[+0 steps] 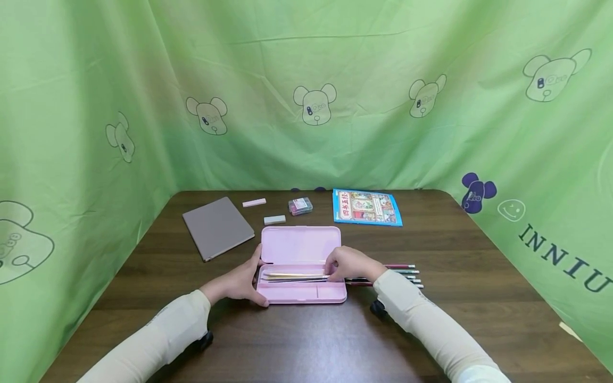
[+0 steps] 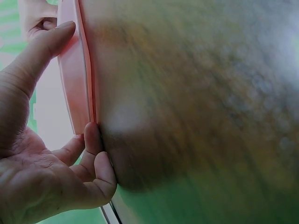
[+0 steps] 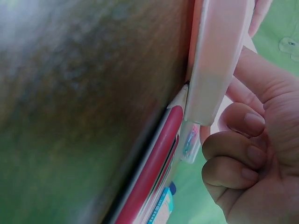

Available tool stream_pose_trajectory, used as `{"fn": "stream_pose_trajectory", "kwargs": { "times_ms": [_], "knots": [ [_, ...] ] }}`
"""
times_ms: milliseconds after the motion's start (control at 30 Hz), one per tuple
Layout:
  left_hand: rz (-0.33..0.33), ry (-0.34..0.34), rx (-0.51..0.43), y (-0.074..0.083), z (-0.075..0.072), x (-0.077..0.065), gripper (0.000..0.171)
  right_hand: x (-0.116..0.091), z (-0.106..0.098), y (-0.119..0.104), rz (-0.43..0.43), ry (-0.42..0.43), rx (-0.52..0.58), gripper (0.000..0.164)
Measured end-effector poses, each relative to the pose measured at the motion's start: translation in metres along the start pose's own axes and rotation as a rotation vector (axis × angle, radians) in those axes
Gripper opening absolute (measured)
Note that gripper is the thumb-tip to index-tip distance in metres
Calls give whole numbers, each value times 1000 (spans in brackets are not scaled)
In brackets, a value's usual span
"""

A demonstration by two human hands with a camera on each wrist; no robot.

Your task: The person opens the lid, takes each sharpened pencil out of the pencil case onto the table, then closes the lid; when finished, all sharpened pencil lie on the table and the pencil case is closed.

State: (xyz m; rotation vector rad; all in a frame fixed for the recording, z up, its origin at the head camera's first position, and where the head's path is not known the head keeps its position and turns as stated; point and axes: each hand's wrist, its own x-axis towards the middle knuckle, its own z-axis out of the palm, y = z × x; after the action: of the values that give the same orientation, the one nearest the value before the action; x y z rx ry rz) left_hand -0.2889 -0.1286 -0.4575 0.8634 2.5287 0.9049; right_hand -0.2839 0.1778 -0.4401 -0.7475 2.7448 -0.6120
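A pink pencil case (image 1: 287, 294) lies with its lid (image 1: 300, 244) raised. My left hand (image 1: 241, 279) holds the case's left end, thumb at the front corner and fingers around the back, as the left wrist view also shows. Several pencils (image 1: 293, 276) lie lengthwise in the rear compartment. At their right ends, my right hand (image 1: 351, 264) pinches a pencil between thumb and forefinger; the fingertips are partly hidden inside the case. Its other fingers (image 3: 231, 151) are curled in the right wrist view. Beneath that wrist, more pencils (image 1: 407, 266) lie on the table, including a red pencil (image 3: 156, 158).
Behind the case lie a white eraser (image 1: 274, 219), a pink-and-white strip (image 1: 254, 202) and a small clear box (image 1: 300, 206) with colourful contents. A grey notebook (image 1: 218, 229) is at back left, a blue-edged booklet (image 1: 367, 207) at back right. Green curtains surround the table.
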Motion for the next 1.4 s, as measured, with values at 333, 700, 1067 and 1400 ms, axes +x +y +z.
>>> {"fn": "stream_pose_trajectory", "kwargs": {
  "times_ms": [333, 700, 1067, 1400],
  "knots": [
    [-4, -12, 2, 2, 1, 0, 135, -1, 1, 2, -24, 9, 50, 9],
    [14, -5, 2, 4, 1, -1, 134, -12, -7, 19, 3, 120, 214, 8],
    [13, 4, 11, 2, 0, 0, 135, -53, -33, 39, 138, 287, 382, 16],
    [-7, -9, 14, 1, -1, 0, 135, -83, -40, 71, 223, 371, 471, 20]
  ]
}}
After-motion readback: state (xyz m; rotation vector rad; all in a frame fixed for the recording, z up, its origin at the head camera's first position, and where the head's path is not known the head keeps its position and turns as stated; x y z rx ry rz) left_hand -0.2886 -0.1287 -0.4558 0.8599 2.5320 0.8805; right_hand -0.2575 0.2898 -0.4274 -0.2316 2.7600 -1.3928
